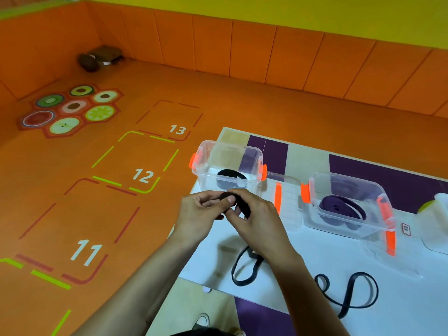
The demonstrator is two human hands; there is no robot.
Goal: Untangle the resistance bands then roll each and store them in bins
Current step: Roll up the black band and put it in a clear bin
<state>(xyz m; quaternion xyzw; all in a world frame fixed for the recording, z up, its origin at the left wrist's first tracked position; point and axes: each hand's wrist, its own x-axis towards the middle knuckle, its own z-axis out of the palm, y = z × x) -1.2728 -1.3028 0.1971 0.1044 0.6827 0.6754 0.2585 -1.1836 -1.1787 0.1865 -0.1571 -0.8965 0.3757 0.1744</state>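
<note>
Head view (the only one). Left hand (201, 212) and right hand (258, 223) meet just above the white sheet (388, 287), both gripping the black band (234, 201). Left thumb & fingers pinch the small wound coil; right fingers curl round the strap feeding into it. It's held up off the sheet, prob. so the coil doesn't spring loose and the slack runs free. The rest of the band seems to drop under the right wrist and lie as a loose loop on the sheet.

Second black band (349, 294) lies flat, right of the right forearm and apart from the first. It looks untangled but not yet rolled.

Clear bin (206, 154) w/ orange clips sits open just beyond the hands, w/ a black roll (230, 177) inside. Likely the target for this coil, hence the short reach. Second bin (351, 180), right of the hands, holds a purple roll (339, 208); colours seem sorted per bin.

Writing: floor squares left of the hands read 11, 12, 13. A small red-edged label (406, 230) by the second bin is too small to read.
</note>
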